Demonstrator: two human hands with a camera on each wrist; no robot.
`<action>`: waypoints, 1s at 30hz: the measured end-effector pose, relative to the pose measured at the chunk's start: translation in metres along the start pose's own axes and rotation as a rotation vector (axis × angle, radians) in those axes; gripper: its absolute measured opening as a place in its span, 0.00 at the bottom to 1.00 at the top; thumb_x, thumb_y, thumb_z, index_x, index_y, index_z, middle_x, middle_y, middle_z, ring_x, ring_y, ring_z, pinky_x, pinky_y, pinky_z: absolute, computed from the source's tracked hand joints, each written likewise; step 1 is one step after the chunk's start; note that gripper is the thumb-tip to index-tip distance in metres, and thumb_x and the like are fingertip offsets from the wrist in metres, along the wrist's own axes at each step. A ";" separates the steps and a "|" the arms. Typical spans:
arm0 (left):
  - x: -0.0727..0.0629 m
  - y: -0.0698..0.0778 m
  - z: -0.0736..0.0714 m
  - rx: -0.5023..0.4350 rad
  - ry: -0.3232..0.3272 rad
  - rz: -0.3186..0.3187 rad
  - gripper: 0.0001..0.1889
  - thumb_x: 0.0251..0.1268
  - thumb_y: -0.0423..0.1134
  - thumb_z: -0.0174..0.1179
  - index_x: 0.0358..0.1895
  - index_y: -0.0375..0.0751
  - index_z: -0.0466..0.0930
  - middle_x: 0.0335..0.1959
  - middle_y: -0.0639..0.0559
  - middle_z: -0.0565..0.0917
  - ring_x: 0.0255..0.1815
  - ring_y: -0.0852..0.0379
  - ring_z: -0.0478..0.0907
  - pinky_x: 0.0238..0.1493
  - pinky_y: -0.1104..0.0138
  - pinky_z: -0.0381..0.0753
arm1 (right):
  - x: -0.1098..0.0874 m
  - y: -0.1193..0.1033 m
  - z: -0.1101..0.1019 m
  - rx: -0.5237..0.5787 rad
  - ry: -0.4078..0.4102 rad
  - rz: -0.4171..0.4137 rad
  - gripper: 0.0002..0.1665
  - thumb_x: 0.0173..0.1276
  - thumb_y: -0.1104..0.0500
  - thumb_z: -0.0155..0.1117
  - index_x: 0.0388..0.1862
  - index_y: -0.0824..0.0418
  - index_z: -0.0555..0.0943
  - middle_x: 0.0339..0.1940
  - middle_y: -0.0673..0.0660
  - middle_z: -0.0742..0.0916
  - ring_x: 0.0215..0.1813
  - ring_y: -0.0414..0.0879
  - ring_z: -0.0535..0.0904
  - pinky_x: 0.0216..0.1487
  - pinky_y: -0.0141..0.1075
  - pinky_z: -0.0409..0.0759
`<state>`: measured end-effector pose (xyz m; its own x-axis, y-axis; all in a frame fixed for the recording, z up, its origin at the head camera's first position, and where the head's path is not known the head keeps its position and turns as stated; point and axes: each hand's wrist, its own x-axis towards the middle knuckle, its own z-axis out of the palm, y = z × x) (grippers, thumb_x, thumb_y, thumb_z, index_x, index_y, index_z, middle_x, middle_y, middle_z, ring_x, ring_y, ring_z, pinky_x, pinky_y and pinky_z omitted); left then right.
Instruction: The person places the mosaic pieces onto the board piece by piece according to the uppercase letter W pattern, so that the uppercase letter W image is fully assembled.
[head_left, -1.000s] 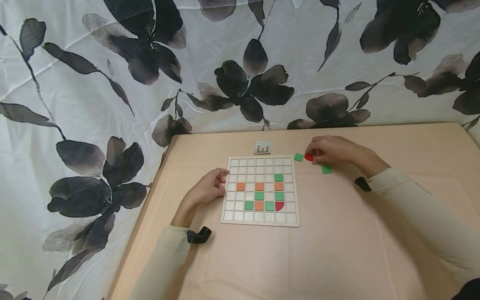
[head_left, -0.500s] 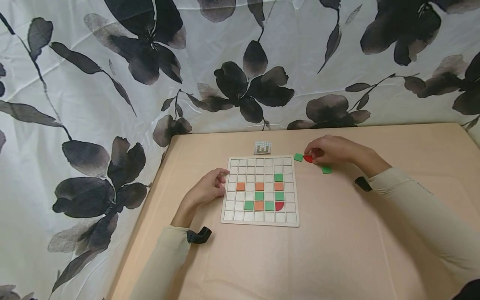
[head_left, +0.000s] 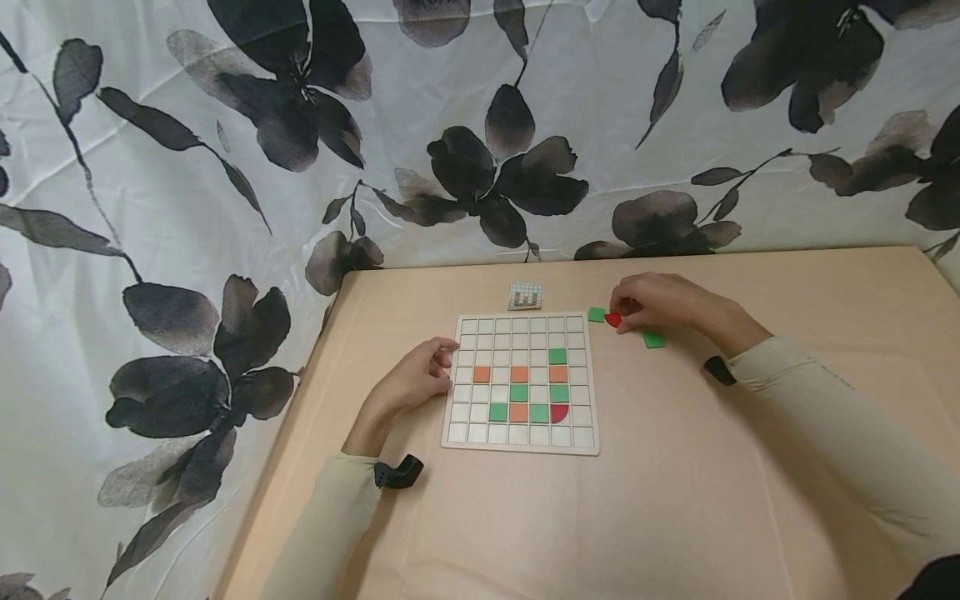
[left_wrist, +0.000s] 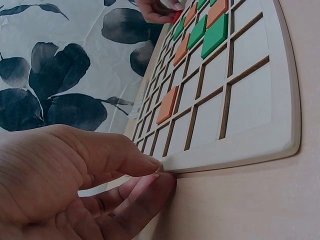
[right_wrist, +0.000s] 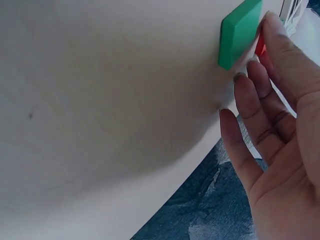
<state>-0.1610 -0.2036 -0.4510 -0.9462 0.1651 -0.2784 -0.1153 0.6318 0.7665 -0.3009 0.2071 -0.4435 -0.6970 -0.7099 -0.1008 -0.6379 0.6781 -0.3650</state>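
My right hand [head_left: 660,302] pinches a red rounded tile [head_left: 613,320] between thumb and fingertips, low over the table beyond the board's upper right corner. Its other fingers stay loosely bent in the right wrist view. One green square tile [head_left: 596,314] lies just left of the red one, and another green tile [head_left: 654,339] lies under the hand. A white grid board [head_left: 480,433] holds several green and orange squares and one red quarter-round tile [head_left: 559,413]. My left hand [head_left: 412,375] rests at the board's left edge, its thumb and fingertips touching the rim in the left wrist view.
Behind the board lies a small card [head_left: 525,296] with a printed grid pattern. The wooden table [head_left: 675,500] ends at a floral curtain [head_left: 480,100] at the back and left.
The red tile has shifted and turned slightly in the right fingertips, and less of it shows now. The right wrist has drawn a little left. The left hand and board stay put.
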 end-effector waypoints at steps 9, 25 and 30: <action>0.000 -0.002 0.000 0.018 -0.001 0.008 0.32 0.59 0.20 0.62 0.69 0.36 0.68 0.45 0.45 0.73 0.40 0.53 0.73 0.36 0.68 0.74 | -0.001 0.001 0.003 0.041 -0.029 0.018 0.19 0.56 0.47 0.81 0.42 0.52 0.85 0.33 0.48 0.81 0.38 0.45 0.75 0.41 0.40 0.76; -0.002 -0.001 0.000 0.007 -0.004 0.011 0.33 0.59 0.19 0.62 0.70 0.36 0.68 0.45 0.44 0.72 0.40 0.53 0.72 0.35 0.68 0.73 | 0.000 0.002 0.003 0.069 -0.041 -0.044 0.17 0.60 0.52 0.79 0.47 0.52 0.86 0.37 0.46 0.82 0.41 0.44 0.77 0.44 0.40 0.78; -0.002 0.000 0.000 0.010 -0.001 0.009 0.34 0.59 0.19 0.62 0.70 0.36 0.68 0.45 0.44 0.72 0.40 0.53 0.72 0.36 0.68 0.73 | 0.001 0.002 0.003 0.083 -0.057 -0.041 0.16 0.60 0.51 0.79 0.45 0.50 0.85 0.36 0.47 0.81 0.41 0.45 0.76 0.44 0.39 0.77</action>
<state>-0.1590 -0.2039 -0.4503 -0.9467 0.1721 -0.2721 -0.1035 0.6377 0.7633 -0.3022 0.2070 -0.4475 -0.6492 -0.7484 -0.1360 -0.6347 0.6316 -0.4452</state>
